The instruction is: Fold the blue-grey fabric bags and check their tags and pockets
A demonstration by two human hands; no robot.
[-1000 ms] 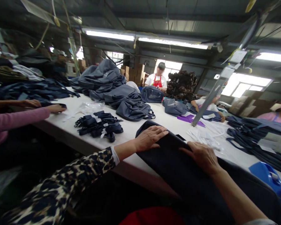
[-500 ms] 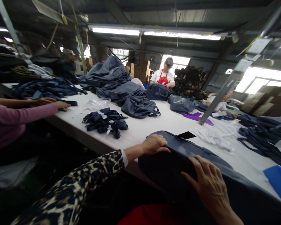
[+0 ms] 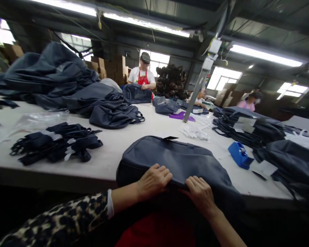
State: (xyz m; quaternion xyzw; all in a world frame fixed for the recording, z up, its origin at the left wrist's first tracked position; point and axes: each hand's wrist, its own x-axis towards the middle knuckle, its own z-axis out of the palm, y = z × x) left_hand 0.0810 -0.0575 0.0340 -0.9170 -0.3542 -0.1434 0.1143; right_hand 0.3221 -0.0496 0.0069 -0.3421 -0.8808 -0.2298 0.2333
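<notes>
A dark blue bag [image 3: 175,156] lies on the near edge of the white table, directly in front of me, with a black tag [image 3: 171,138] sticking up at its far side. My left hand [image 3: 156,180] grips the bag's near edge with curled fingers. Close beside it, my right hand [image 3: 199,193] is closed on the same edge; its fingertips are partly hidden by the fabric. To the left lie bundled dark straps [image 3: 58,142] held by white bands.
Beyond the straps rises a large heap of dark blue bags [image 3: 54,75]. A blue tape dispenser [image 3: 240,156] stands right of my bag, near stacked bags [image 3: 249,123]. A metal post [image 3: 195,94] rises from the table [image 3: 113,144]. Across it, a co-worker [image 3: 142,73] handles another bag.
My view has swung to the right. The bag now lies squarer in front of me. My right hand has gone from spread fingers to gripping the edge, and both hands are closer together.
</notes>
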